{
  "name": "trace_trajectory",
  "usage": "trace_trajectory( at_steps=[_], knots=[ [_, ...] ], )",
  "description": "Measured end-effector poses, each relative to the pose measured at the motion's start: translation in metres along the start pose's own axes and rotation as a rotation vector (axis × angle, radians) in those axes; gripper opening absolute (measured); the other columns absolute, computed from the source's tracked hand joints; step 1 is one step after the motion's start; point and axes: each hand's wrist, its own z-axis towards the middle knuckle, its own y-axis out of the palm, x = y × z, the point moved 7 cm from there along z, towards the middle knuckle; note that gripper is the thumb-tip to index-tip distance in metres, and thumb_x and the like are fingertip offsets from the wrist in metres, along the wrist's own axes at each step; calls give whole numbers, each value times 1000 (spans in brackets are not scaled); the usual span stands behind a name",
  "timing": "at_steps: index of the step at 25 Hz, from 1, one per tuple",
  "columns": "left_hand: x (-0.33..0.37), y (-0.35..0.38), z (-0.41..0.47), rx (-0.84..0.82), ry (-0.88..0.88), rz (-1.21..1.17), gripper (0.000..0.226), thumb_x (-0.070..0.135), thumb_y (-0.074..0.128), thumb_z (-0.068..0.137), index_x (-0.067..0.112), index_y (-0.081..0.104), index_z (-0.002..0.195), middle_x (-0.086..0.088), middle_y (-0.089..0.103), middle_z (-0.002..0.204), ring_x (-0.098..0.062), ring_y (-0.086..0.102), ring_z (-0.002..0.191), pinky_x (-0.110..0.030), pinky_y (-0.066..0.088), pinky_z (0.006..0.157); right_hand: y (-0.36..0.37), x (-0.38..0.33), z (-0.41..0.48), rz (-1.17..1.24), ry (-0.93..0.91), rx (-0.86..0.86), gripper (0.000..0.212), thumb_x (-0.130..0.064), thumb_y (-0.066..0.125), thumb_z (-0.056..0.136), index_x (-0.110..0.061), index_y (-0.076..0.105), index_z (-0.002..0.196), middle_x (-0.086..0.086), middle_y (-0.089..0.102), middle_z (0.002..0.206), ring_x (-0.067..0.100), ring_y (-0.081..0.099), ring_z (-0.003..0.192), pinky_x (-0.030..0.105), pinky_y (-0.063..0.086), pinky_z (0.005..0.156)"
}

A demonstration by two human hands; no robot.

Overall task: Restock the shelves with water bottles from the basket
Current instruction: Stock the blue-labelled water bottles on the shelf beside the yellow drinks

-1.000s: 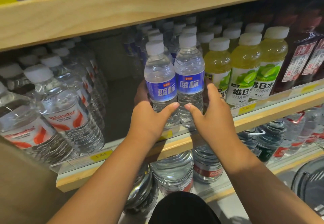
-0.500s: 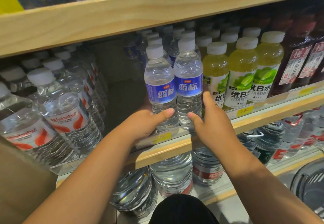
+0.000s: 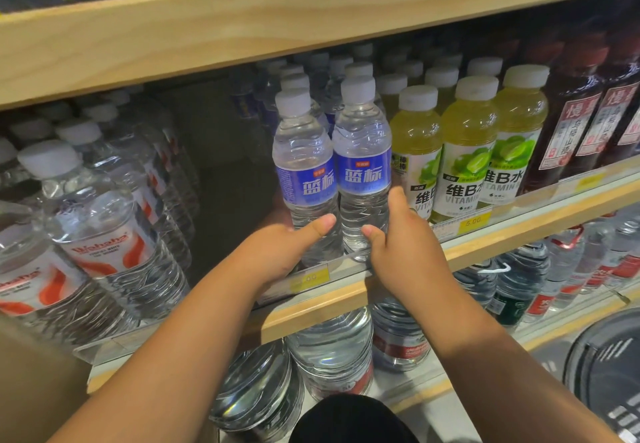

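Two clear water bottles with blue labels and white caps stand side by side at the front of the middle shelf (image 3: 346, 299). My left hand (image 3: 280, 252) grips the lower body of the left bottle (image 3: 304, 165), thumb across its front. My right hand (image 3: 405, 245) grips the base of the right bottle (image 3: 362, 158), its thumb on the front and a finger up the right side. More blue-label bottles stand in rows behind them. At the lower right, the dark slotted rim of the basket (image 3: 609, 370) shows.
Red-label Wahaha water bottles (image 3: 100, 234) fill the shelf's left, with a dark gap (image 3: 228, 183) between them and the held pair. Yellow-green vitamin drinks (image 3: 464, 155) and dark red bottles (image 3: 571, 120) stand to the right. A wooden shelf edge (image 3: 277, 27) runs overhead. Large water bottles (image 3: 329, 352) sit below.
Both hands have stayed on the two blue-label bottles and slid down toward their bases. The bottles now stand at the shelf's front edge.
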Motion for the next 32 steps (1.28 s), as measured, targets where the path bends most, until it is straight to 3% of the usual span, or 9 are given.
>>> trace_trajectory(
  at_steps=[4,8,11,14,17,20,22,26,32],
  knots=[
    [1,4,0,15,-17,-105,44,51,58,87,31,55,126,19,51,89,10,44,72,-16,37,68,0,0,0,-13,0,-4,28,-16,56,94,-20,28,99,-2,45,79,13,41,61,19,24,46],
    [-2,1,-2,27,-45,39,31,58,51,87,32,52,106,9,50,96,-1,44,74,-27,36,81,-2,1,0,-15,4,-48,25,-19,56,94,-14,35,108,-4,41,75,13,42,63,21,28,48],
    [-1,-3,-3,27,11,280,36,62,45,88,28,48,96,11,54,80,-1,49,73,-26,39,71,-5,1,0,-44,-15,-107,39,-23,56,95,-9,38,127,4,56,104,22,56,91,30,43,65],
    [-1,-13,-13,102,99,503,44,60,50,87,23,55,112,5,64,96,-10,59,84,-28,48,71,-9,2,-5,-141,-36,-174,58,-28,53,96,-11,27,146,9,47,139,25,47,123,34,42,92],
    [9,-22,-35,271,194,705,52,61,54,84,22,56,119,2,67,109,-20,62,98,-34,51,80,-23,4,-14,-238,-75,-183,65,-31,53,95,-20,22,151,5,37,149,24,37,134,35,37,106],
    [27,-20,-60,343,355,683,42,55,56,85,33,51,121,11,61,101,-14,59,94,-33,49,79,-39,4,-29,-364,-102,-178,60,-32,51,95,-27,26,149,1,34,151,24,35,135,38,35,109],
    [37,-8,-73,322,459,629,44,51,57,86,37,47,127,13,57,110,-11,57,102,-33,49,82,-49,7,-42,-459,-113,-175,59,-35,48,96,-28,25,149,1,30,153,24,31,137,38,32,110],
    [57,42,-89,211,646,578,57,45,59,87,33,36,138,9,45,134,-13,46,122,-32,43,95,-80,23,-68,-575,-96,-149,62,-41,48,94,-30,22,149,0,27,154,22,26,140,38,28,111],
    [95,138,-96,72,873,497,62,38,63,85,24,38,139,3,45,136,-15,40,126,-29,34,105,-140,86,-102,-702,17,-94,65,-38,56,91,-28,26,148,4,30,152,25,31,137,41,32,111]
  ],
)
